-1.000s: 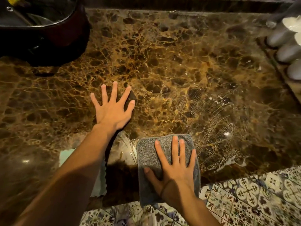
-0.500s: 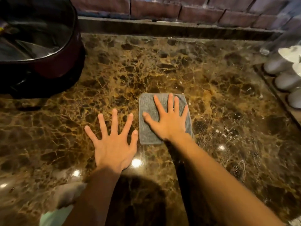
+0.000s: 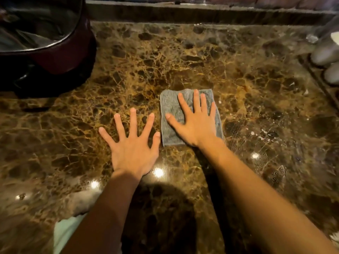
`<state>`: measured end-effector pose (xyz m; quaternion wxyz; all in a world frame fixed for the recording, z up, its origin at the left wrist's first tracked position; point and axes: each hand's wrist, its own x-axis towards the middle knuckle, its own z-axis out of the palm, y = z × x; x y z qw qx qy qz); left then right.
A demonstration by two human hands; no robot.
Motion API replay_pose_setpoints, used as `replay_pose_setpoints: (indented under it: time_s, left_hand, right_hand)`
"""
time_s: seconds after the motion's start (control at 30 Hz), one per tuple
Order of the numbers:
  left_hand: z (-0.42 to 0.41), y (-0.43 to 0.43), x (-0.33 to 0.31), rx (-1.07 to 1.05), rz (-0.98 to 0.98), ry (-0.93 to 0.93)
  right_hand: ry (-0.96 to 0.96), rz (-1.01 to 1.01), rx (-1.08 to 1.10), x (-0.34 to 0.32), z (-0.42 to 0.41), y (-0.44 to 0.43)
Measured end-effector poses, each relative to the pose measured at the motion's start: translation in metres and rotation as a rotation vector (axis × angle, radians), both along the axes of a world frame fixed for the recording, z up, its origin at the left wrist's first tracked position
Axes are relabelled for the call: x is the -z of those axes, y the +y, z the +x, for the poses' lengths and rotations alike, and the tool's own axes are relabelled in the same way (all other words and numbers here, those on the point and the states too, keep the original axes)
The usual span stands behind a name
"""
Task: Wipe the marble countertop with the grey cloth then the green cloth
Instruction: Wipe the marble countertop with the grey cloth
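Grey-cloth wiping pass, right hand loaded

Cloth position: the square grey microfibre cloth (image 3: 190, 117) lies flat on the brown veined marble countertop (image 3: 247, 92), near the middle of the surface and well apart from the raised back ledge. Its edges run roughly parallel to the counter's back edge, with a slight clockwise skew.

Right hand (image 3: 195, 123): palm down on top of the grey cloth, fingers spread and extended toward the back wall. It does not pinch or gather the fabric; it holds by flat downward pressure only.

Left hand (image 3: 133, 149): palm flat on bare marble just beside the cloth's left edge, fingers splayed, holding nothing. It appears to serve as a brace.

Key relation: the cloth sits directly beneath the right palm, so any stroke follows the right forearm, which runs from lower right toward the cloth. Unwiped marble with pale specks (image 3: 264, 132) lies to the right of the cloth; a sideways stroke that way is probably still due.

Second cloth: the pale green cloth (image 3: 66, 233) lies at the near left edge, partly hidden under the left forearm. The left hand is the nearer one for picking it up.

Obstructions: a dark round appliance (image 3: 55, 57) stands at back left; pale rounded objects (image 3: 326, 57) stand at right.
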<state>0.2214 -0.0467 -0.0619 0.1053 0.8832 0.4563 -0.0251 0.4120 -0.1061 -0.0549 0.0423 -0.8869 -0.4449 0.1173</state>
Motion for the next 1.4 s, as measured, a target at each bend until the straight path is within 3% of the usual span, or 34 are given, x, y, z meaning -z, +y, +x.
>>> replay_pose_setpoints:
  time_s: [0.27,0.4,0.6,0.9,1.03,1.2,1.4]
  left_hand:
    - [0.001,0.002,-0.004,-0.006,-0.050,0.006]
    - [0.016,-0.002,-0.011,0.056,-0.109,0.015]
    - [0.024,-0.013,-0.001,0.070,-0.031,0.001]
    - [0.025,-0.014,0.004,0.044,0.010,-0.010]
    - [0.026,-0.013,0.005,0.037,0.015,-0.013]
    - [0.027,-0.014,0.002,0.048,0.015,-0.012]
    - [0.027,-0.015,0.001,0.048,0.011,0.005]
  right_hand:
    - [-0.014,-0.023,-0.050,-0.003,-0.135,-0.195]
    - [-0.056,-0.055,-0.036,0.001,-0.159,-0.236]
    - [-0.040,-0.016,-0.022,0.001,-0.131,-0.203]
    - [0.037,-0.036,0.089,-0.001,0.063,-0.006]
    - [0.060,-0.068,0.110,0.000,0.109,0.035]
    - [0.017,-0.038,0.103,-0.002,0.080,-0.001]
    - [-0.015,0.001,0.025,-0.001,-0.035,-0.145]
